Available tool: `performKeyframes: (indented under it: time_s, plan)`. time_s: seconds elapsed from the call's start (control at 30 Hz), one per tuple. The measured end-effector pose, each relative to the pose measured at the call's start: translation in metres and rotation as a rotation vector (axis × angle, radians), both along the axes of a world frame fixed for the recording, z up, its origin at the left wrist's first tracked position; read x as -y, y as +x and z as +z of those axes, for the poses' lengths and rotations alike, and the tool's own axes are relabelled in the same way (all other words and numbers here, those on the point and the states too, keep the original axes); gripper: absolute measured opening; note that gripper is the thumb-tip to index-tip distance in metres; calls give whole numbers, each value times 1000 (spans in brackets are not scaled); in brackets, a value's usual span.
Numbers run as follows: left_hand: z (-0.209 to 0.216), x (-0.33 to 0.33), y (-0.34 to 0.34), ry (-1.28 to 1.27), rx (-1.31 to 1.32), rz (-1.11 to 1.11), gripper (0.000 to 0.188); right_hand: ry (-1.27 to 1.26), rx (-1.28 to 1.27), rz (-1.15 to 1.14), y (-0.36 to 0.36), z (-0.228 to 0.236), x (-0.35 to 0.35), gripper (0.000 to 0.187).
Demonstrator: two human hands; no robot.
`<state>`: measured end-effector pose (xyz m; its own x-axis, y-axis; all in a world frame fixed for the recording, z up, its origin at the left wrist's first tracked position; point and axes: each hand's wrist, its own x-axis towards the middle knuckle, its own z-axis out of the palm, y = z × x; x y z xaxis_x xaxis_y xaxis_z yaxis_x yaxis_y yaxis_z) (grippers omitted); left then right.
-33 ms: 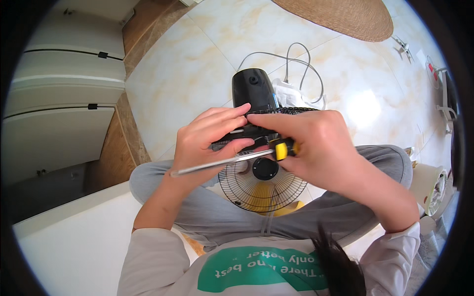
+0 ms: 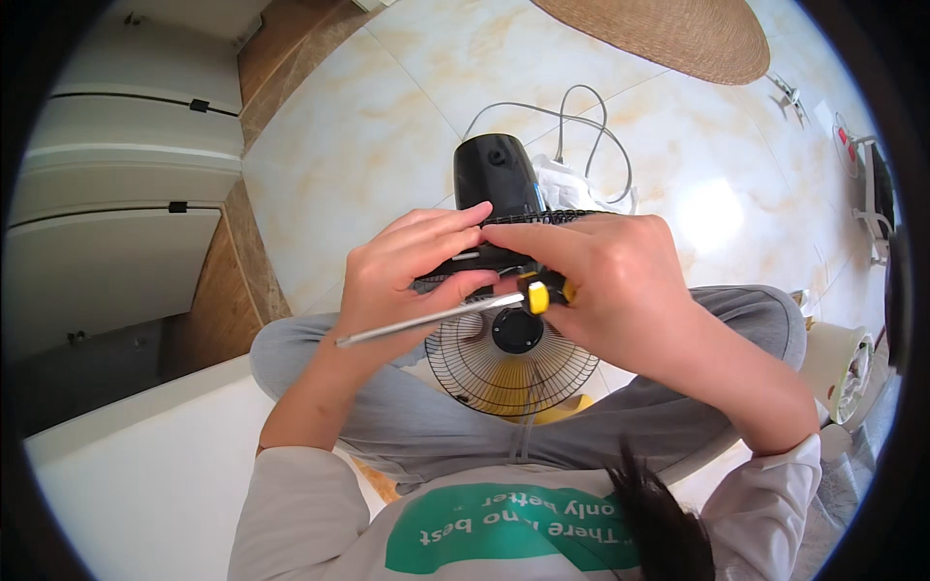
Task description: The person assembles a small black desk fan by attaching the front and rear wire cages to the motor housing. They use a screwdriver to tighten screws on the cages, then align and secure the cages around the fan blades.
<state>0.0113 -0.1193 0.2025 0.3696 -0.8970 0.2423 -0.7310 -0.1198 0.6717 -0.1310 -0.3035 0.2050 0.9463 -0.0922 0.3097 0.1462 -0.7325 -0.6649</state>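
A black electric fan stands between my crossed legs, its rounded motor housing (image 2: 492,172) on the far side and its round wire grille (image 2: 562,373) on the near side. My left hand (image 2: 392,266) grips a dark part of the fan between them, fingers above and thumb below. In my right hand (image 2: 630,281) is a screwdriver (image 2: 426,322) with a black and yellow handle. Its long metal shaft points left, passing under my left thumb and over the left wrist. My right index finger reaches to the fan beside the left fingertips. The hands hide the fan's middle.
Beyond the fan, a grey cord (image 2: 605,126) loops across the tiled floor (image 2: 349,126) by a white plastic bag (image 2: 572,184). A woven mat (image 2: 668,34) lies farther off. White cabinets (image 2: 116,252) line the left; a whitish bin (image 2: 835,363) stands at right.
The screwdriver handle has turned and shifted slightly left in my right hand. My left hand keeps its place on the fan.
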Motion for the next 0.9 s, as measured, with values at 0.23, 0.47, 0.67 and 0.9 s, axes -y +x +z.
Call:
performKeyframes:
  time_s: [0.23,0.47,0.67,0.9]
  plan:
    - [-6,-8,4,-45,-12,-48,40,0,48,0,7,-9,-7,39]
    - [-17,-6,3,-136,4,-74,42,183,-117,-51,5,-4,-6,31]
    - [-20,0,8,-203,-129,-62,34,288,-275,-92,6,0,2,23]
    - [-20,-3,11,-223,-75,15,32,558,-449,-248,-1,2,19,22]
